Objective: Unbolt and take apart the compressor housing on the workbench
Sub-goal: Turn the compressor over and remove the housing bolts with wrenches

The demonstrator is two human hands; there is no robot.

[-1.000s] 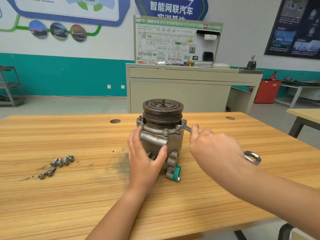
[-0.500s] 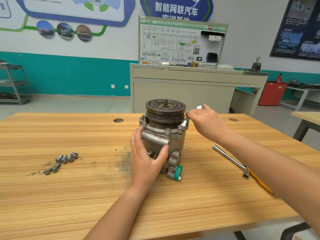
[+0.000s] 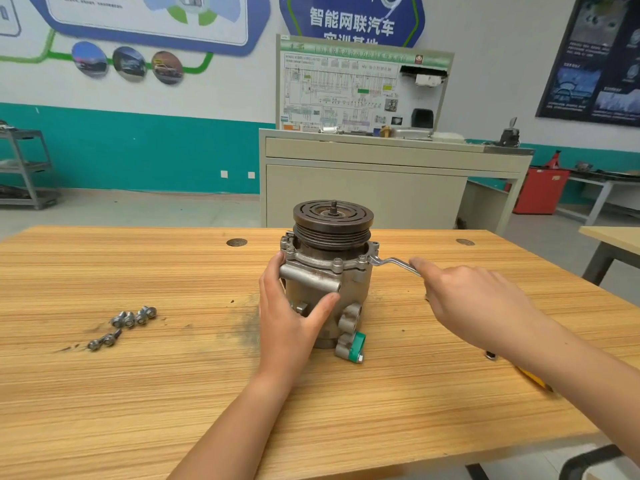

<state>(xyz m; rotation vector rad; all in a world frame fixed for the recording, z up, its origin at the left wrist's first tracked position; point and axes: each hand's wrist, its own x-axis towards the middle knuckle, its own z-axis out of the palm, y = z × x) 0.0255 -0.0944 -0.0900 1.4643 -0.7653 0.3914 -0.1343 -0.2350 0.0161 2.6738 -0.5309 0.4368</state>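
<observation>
Compressor housing [image 3: 329, 282] stood upright mid-surface [image 3: 138, 393], dark grooved pulley [image 3: 333, 221] on top with a threaded stud poking up from its centre. Your left hand [image 3: 289, 317] wrapped the near-left side of the body: thumb [image 3: 323, 308] pressed across the front below the horizontal tube, fingers [image 3: 275, 268] curled round the left flank up near the flange. Grip looked firm, hand partly open around the casting. Your right hand [image 3: 474, 303] sat to the right of the housing, fingers closed over the handle of a wrench [image 3: 393, 262]; index finger lay along the shaft. Wrench head sat at a flange bolt [image 3: 363, 259] on the right edge of the housing, just beyond your right fingertips. Another flange bolt [image 3: 337, 263] showed at the front, between your two hands. Green plastic cap [image 3: 356, 346] sat on the lower port fitting, just right of your left wrist. Loose bolts [image 3: 133, 318] lay in a small cluster well left of your left hand, with more [image 3: 104, 340] just nearer you. Second tool with a yellow handle [image 3: 533, 377] lay on the surface under your right forearm, mostly hidden.
</observation>
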